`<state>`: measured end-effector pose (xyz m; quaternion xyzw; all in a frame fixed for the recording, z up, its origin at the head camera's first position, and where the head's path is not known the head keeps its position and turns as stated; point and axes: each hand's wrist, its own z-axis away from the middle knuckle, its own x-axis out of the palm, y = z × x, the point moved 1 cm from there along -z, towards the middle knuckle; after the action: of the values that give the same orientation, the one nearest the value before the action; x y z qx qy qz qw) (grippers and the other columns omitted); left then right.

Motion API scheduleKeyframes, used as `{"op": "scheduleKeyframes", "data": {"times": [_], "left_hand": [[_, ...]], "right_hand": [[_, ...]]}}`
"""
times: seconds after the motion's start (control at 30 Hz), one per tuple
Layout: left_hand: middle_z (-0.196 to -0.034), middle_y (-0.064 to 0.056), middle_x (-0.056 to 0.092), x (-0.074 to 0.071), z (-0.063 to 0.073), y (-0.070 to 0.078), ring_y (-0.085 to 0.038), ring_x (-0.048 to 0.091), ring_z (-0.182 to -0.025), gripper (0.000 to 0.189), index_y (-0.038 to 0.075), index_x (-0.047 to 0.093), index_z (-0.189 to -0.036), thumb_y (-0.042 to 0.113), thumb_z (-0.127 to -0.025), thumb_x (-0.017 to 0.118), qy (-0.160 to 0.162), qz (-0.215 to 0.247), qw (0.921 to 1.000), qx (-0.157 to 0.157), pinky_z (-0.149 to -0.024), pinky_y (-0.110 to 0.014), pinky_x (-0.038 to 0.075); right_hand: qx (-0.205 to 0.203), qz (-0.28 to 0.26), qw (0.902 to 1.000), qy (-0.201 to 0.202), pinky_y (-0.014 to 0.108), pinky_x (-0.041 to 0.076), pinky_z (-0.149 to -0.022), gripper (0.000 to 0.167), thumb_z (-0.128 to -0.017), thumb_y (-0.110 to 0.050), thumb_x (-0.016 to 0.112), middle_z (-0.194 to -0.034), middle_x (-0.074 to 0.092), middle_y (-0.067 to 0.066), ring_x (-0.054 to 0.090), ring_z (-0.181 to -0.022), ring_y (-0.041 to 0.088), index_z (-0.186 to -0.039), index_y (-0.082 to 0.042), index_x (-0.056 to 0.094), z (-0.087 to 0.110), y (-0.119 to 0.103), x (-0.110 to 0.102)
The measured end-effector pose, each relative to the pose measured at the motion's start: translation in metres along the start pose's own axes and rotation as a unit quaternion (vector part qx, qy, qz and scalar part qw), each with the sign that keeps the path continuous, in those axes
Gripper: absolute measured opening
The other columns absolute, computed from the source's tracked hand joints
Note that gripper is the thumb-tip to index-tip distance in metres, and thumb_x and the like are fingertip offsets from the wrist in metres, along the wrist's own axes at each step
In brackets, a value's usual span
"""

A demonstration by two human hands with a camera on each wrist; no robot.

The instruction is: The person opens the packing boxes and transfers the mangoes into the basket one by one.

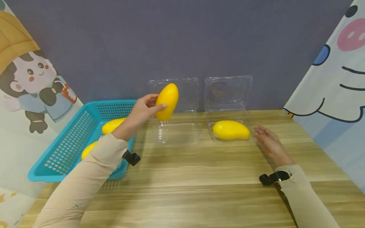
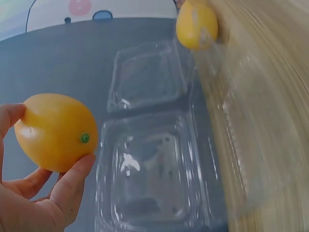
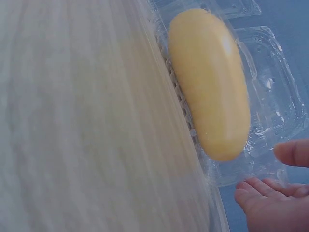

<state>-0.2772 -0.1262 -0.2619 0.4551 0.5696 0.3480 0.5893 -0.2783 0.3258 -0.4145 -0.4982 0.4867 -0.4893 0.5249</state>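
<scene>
My left hand (image 1: 141,111) grips a yellow mango (image 1: 168,100) between thumb and fingers, raised above the left clear plastic clamshell box (image 1: 182,134). A small green stem spot shows on this mango (image 2: 58,133) in the left wrist view. To the right, a second mango (image 1: 231,129) lies in the base of another clear clamshell box (image 1: 228,93), whose lid stands up against the wall. Just right of that box is my right hand (image 1: 269,141), holding nothing, fingers loosely bent. In the right wrist view, its thumb (image 3: 293,153) is apart from the fingers.
A turquoise plastic basket (image 1: 64,152) at the left of the wooden table (image 1: 182,190) has mangoes (image 1: 112,126) in it, partly behind my left arm. A dark grey wall (image 1: 176,41) rises behind the boxes. Cartoon-printed sheets (image 1: 336,82) flank both sides.
</scene>
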Motion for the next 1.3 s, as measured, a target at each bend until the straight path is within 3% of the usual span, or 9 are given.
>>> {"op": "scheduleKeyframes", "data": {"times": [0.4, 0.67, 0.97, 1.3], "left_hand": [[-0.142, -0.01, 0.041, -0.056, 0.02, -0.019, -0.025, 0.049, -0.12, 0.078, 0.015, 0.033, -0.146, 0.051, -0.084, 0.064, 0.037, -0.056, 0.9969, -0.039, -0.086, -0.034, 0.053], [-0.143, -0.013, 0.038, -0.077, 0.029, -0.03, -0.024, 0.05, -0.117, 0.079, 0.013, 0.031, -0.147, 0.051, -0.085, 0.062, 0.05, -0.051, 0.9961, -0.053, -0.083, -0.027, 0.054], [-0.14, -0.014, 0.039, -0.099, 0.038, -0.043, -0.024, 0.048, -0.115, 0.083, 0.01, 0.029, -0.148, 0.055, -0.085, 0.059, 0.071, -0.067, 0.9931, -0.064, -0.082, -0.028, 0.054], [-0.146, -0.02, 0.03, -0.13, 0.036, -0.063, -0.03, 0.041, -0.124, 0.089, 0.006, 0.022, -0.149, 0.058, -0.086, 0.055, 0.114, -0.073, 0.984, -0.115, -0.087, -0.034, 0.053]], "right_hand": [[-0.002, -0.003, 0.9999, -0.016, 0.029, 0.01, -0.115, 0.067, -0.102, -0.015, 0.038, -0.153, -0.007, 0.025, -0.001, -0.144, 0.028, -0.147, 0.005, -0.006, -0.002, 0.002, 0.0], [-0.007, -0.004, 0.9998, -0.016, 0.03, 0.008, -0.115, 0.068, -0.102, -0.017, 0.038, -0.153, -0.009, 0.026, -0.003, -0.143, 0.03, -0.146, 0.006, -0.009, -0.002, 0.002, -0.003], [0.001, 0.005, 0.9998, -0.021, 0.029, 0.009, -0.115, 0.069, -0.102, -0.019, 0.038, -0.153, -0.009, 0.024, -0.003, -0.143, 0.028, -0.147, 0.004, -0.009, -0.004, 0.002, -0.004], [-0.002, -0.007, 0.9998, -0.021, 0.028, 0.01, -0.114, 0.07, -0.102, -0.018, 0.04, -0.153, -0.008, 0.026, -0.002, -0.144, 0.027, -0.146, 0.006, -0.009, -0.003, 0.002, -0.005]]}}
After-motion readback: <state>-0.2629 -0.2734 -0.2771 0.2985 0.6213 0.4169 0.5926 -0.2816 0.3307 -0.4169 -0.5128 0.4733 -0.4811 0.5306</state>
